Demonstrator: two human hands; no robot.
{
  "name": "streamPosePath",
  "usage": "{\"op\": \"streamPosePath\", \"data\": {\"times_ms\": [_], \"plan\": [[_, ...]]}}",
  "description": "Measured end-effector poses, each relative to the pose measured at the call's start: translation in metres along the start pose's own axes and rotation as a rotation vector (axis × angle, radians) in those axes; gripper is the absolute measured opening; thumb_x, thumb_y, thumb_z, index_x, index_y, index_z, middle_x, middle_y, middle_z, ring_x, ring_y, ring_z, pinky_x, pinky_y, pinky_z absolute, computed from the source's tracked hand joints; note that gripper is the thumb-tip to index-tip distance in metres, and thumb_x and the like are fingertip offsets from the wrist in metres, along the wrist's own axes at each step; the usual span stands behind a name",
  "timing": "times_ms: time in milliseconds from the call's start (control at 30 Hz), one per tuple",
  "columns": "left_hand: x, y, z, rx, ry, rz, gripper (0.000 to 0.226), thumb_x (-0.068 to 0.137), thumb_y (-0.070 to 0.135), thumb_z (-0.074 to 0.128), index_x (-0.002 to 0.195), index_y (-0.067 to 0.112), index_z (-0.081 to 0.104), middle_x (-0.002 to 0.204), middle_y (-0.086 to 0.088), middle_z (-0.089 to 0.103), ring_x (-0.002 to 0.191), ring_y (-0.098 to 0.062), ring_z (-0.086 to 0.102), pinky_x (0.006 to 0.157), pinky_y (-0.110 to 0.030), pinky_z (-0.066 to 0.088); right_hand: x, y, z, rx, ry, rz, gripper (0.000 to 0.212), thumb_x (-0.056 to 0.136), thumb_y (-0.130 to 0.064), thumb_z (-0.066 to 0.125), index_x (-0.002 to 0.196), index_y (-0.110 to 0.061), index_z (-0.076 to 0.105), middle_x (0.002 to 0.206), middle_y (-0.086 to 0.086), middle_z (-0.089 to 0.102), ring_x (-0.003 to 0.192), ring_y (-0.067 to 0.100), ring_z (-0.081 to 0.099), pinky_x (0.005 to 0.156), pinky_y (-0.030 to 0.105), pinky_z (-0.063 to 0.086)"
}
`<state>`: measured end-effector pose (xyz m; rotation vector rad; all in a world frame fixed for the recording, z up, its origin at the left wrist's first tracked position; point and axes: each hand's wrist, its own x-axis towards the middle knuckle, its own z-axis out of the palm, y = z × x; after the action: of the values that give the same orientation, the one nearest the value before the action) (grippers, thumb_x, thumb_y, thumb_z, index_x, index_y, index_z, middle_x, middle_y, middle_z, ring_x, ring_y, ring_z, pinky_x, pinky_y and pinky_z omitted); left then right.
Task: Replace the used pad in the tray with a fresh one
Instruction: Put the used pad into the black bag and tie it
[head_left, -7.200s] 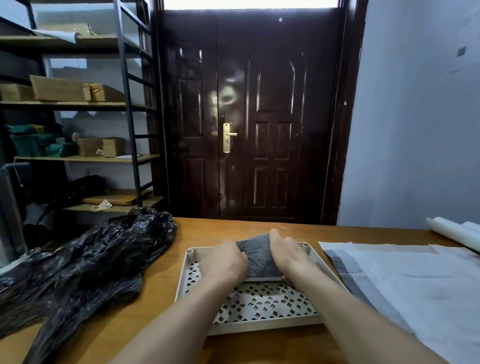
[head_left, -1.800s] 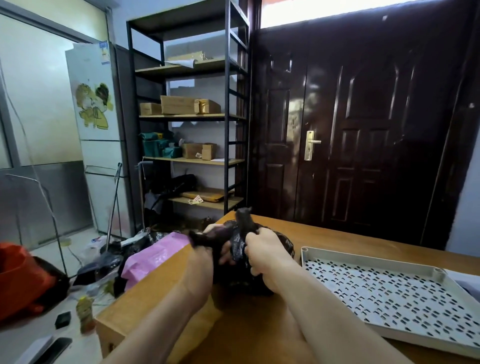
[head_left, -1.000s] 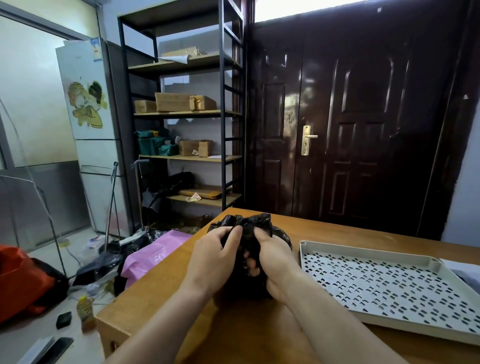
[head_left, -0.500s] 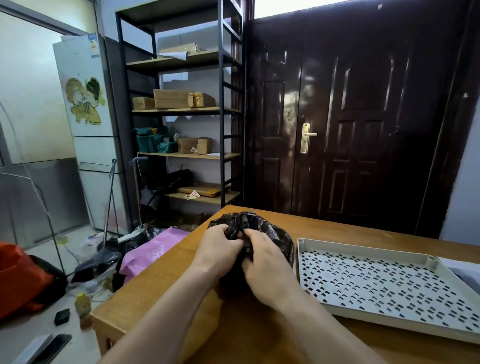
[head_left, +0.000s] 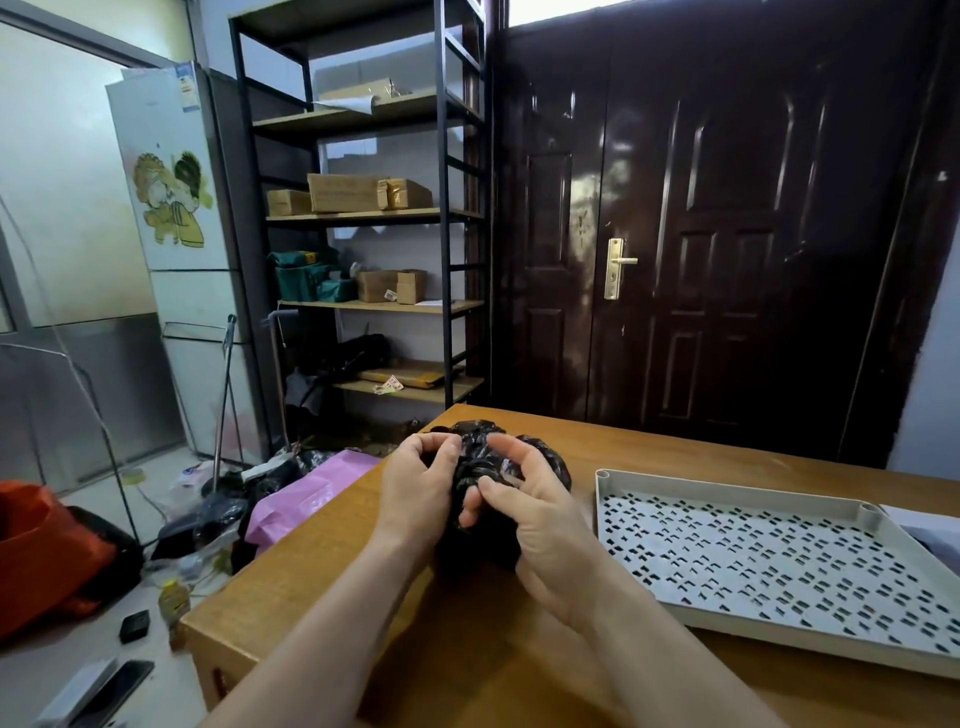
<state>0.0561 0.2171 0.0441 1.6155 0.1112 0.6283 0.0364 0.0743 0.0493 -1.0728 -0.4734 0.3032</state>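
A bunched black plastic bag (head_left: 485, 457) sits on the wooden table near its left corner. My left hand (head_left: 421, 486) grips the bag's left side. My right hand (head_left: 524, 499) pinches the crumpled plastic on its right. The used grey pad is hidden; I cannot tell whether it is inside the bag. The cream perforated tray (head_left: 769, 556) lies to the right of the bag with no pad in it. A corner of pale sheet (head_left: 930, 525) shows past the tray's far right rim.
The table's left edge (head_left: 291, 551) drops to a cluttered floor with a pink bag (head_left: 306, 493), dark bags and an orange bag (head_left: 36, 556). A black metal shelf unit (head_left: 363, 249) with boxes stands behind, beside a dark door (head_left: 701, 234).
Since 7.2 s ago the grey pad left the tray and the view turned left. In the last second my hands keep working the bunched bag's top, fingers shifting over it; the bag sits lower.
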Motion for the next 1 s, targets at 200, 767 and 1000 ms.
{"op": "streamPosePath", "data": {"times_ms": [200,767,1000], "plan": [[0.003,0.002,0.006,-0.035,-0.027,-0.151,0.008,0.101,0.017,0.062,0.104,0.014,0.068,0.099,-0.012,0.073,0.088,-0.022,0.071,0.067,-0.029,0.055,0.004,0.001,-0.005,-0.08,-0.014,-0.061,0.037,0.106,0.001,0.04,0.122,-0.022,0.064,0.074,0.011,0.058,0.06,0.018,0.056,0.064,0.03,0.052],[0.071,-0.025,-0.048,0.096,0.251,-0.336,0.023,0.1,0.009,0.057,0.111,0.004,0.077,0.104,-0.015,0.075,0.094,-0.031,0.07,0.085,-0.042,0.058,-0.006,-0.031,-0.032,-0.428,0.038,-0.189,0.032,0.107,-0.013,0.045,0.09,-0.001,0.069,0.085,-0.002,0.073,0.081,0.005,0.066,0.074,0.016,0.051],[0.078,-0.023,-0.09,0.058,0.098,0.026,0.04,0.105,0.046,0.044,0.137,0.026,0.055,0.126,-0.003,0.064,0.112,-0.022,0.064,0.097,-0.045,0.053,0.012,-0.044,-0.055,-0.49,0.096,-0.192,0.043,0.099,-0.021,0.039,0.135,-0.02,0.062,0.135,-0.001,0.065,0.131,0.016,0.054,0.103,0.033,0.043]]}}
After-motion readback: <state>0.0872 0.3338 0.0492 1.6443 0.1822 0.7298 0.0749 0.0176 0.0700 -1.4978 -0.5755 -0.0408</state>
